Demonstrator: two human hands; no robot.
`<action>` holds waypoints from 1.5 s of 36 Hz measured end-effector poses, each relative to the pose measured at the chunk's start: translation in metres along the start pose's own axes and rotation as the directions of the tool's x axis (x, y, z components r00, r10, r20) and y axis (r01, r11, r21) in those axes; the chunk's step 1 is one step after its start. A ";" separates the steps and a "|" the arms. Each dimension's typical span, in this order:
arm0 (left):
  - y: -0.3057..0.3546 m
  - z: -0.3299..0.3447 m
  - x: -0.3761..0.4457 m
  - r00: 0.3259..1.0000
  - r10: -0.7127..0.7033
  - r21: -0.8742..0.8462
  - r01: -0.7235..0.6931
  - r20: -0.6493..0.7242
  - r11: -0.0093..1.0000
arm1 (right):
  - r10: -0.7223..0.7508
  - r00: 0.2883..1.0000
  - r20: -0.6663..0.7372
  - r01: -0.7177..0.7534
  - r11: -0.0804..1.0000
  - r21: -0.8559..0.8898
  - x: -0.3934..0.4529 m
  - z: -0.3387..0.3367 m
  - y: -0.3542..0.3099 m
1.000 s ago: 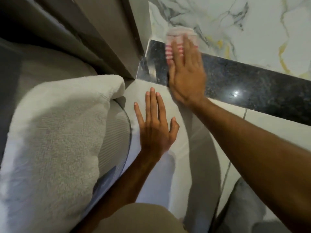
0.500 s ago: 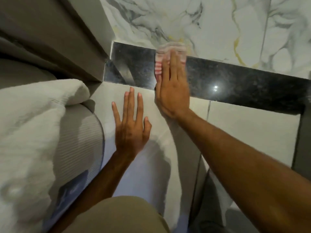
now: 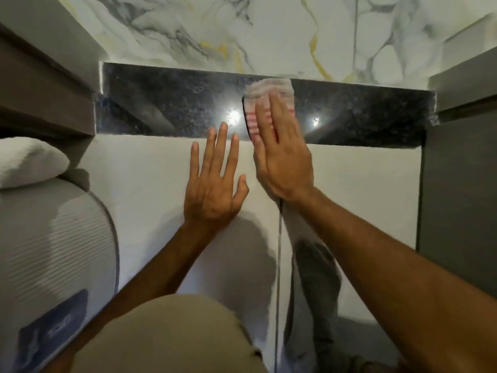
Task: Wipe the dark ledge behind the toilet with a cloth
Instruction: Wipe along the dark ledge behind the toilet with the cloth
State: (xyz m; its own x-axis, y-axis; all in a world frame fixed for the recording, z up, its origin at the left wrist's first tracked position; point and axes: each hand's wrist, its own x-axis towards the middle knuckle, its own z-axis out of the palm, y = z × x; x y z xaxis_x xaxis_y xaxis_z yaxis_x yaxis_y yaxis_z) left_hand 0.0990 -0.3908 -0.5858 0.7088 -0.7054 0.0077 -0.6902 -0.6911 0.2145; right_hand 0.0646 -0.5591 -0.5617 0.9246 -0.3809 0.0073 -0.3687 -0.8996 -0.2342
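The dark polished ledge (image 3: pixel 166 109) runs across the view below the marble wall. A white cloth with red stripes (image 3: pixel 259 98) lies flat on it near the middle. My right hand (image 3: pixel 282 154) presses flat on the cloth, fingers together, palm hanging over the ledge's front edge. My left hand (image 3: pixel 215 181) rests flat with spread fingers on the pale tiled face (image 3: pixel 139 179) below the ledge, its fingertips touching the ledge's front edge. It holds nothing.
A white marbled wall (image 3: pixel 242 33) rises behind the ledge. A folded white towel (image 3: pixel 29 160) lies on a grey ribbed object (image 3: pixel 53 238) at the left. Grey panels (image 3: pixel 457 184) close the ledge at the right and at the left (image 3: pixel 40 84).
My right hand has slid the cloth to the right along the ledge, from its left end to near the middle. My left hand has followed rightward on the tiled face.
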 end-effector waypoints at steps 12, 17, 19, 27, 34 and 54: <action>0.030 0.011 0.023 0.992 0.110 -0.042 -0.107 0.067 0.993 | 0.362 0.927 -0.094 -0.366 0.931 -0.023 0.026 -0.012 0.038; 0.037 0.015 0.028 0.994 0.097 -0.025 -0.096 0.050 0.995 | 0.046 0.997 -0.059 -0.050 0.997 -0.061 0.006 -0.009 0.047; 0.037 0.013 0.029 0.994 0.095 -0.027 -0.094 0.055 0.995 | 0.006 1.000 -0.025 -0.008 0.999 -0.051 -0.019 -0.013 0.062; 0.035 0.022 0.027 0.993 0.114 -0.016 -0.113 0.025 0.993 | 0.586 0.805 -0.094 -0.588 0.809 0.008 -0.004 -0.026 0.093; 0.031 0.030 0.027 0.991 0.137 0.010 -0.137 -0.015 0.991 | 0.251 0.968 -0.010 -0.251 0.968 0.005 -0.011 -0.014 0.074; 0.032 0.031 0.028 0.988 0.139 -0.008 -0.140 -0.065 0.990 | 0.206 0.978 0.027 -0.207 0.977 0.042 -0.050 -0.037 0.150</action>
State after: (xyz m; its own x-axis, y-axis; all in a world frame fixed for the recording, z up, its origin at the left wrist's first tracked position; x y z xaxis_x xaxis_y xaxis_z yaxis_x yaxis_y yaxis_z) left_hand 0.0919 -0.4377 -0.6093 0.6137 -0.7831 0.1006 -0.7814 -0.5843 0.2191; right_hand -0.0401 -0.6828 -0.5608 0.8312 -0.5520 -0.0670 -0.5475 -0.7915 -0.2717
